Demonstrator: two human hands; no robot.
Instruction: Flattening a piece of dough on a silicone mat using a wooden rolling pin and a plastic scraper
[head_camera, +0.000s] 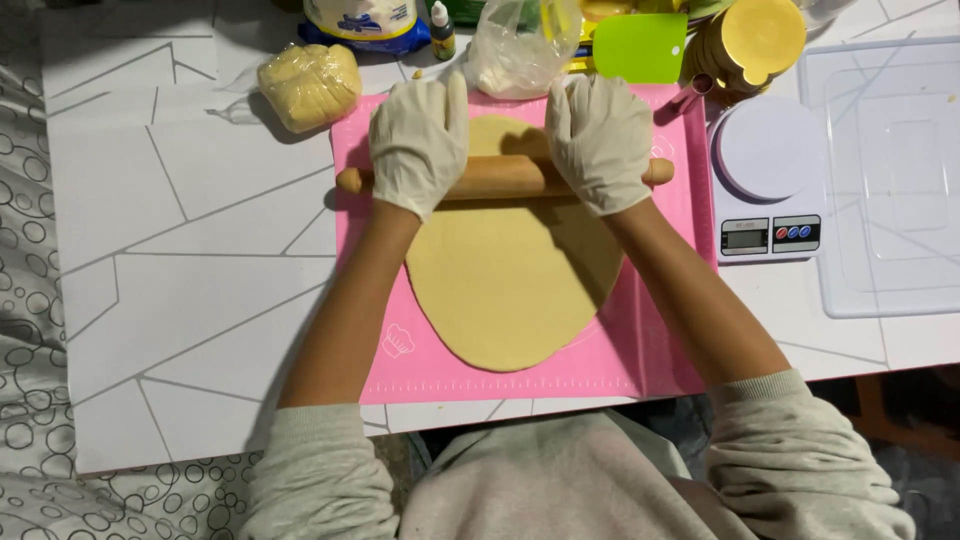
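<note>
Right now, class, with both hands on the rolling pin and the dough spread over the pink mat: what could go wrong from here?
1. The dough sheet already lies close to the near edge of the pink mat; more rolling could push it onto the table.
2. The left hand and right hand press the rolling pin near the dough's far end, so that end may thin unevenly.
3. The kitchen scale touches the mat's right edge, so a wide stroke might knock it.

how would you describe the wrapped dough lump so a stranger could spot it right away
Start at the pink mat in the middle of the white table. Just off its far left corner sits the wrapped dough, beyond the left hand. Unlike the flat rolled sheet, it is a thick yellow block in clear film.
</note>
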